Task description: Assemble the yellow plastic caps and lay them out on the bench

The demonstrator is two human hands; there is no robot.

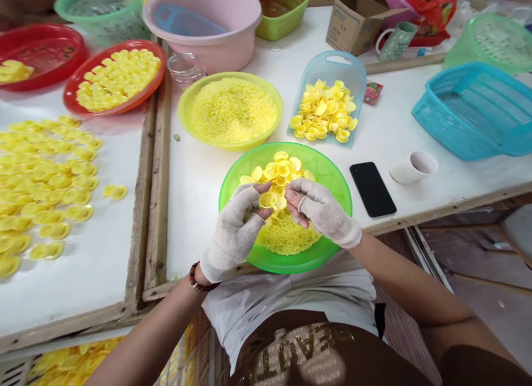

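Observation:
My left hand (241,222), in a white fingerless glove, pinches a small round yellow plastic cup (267,199) between thumb and finger, its opening facing up. Just right of it, my right hand (322,208), gloved the same way, has its fingertips pressed together; whatever they hold is too small or hidden to make out. Both hands are above a green bowl (341,242). Inside the bowl, more yellow cups and lids (286,167) lie at the far side, and small yellow pellets (291,239) are heaped at the near side.
Beyond the bowl stand a yellow bowl of pellets (233,111) and a blue tray (305,70) of yellow cups. To the right are a black phone (373,189), a paper cup (407,169) and a blue basket (469,131). Many yellow pieces (54,181) cover the left table.

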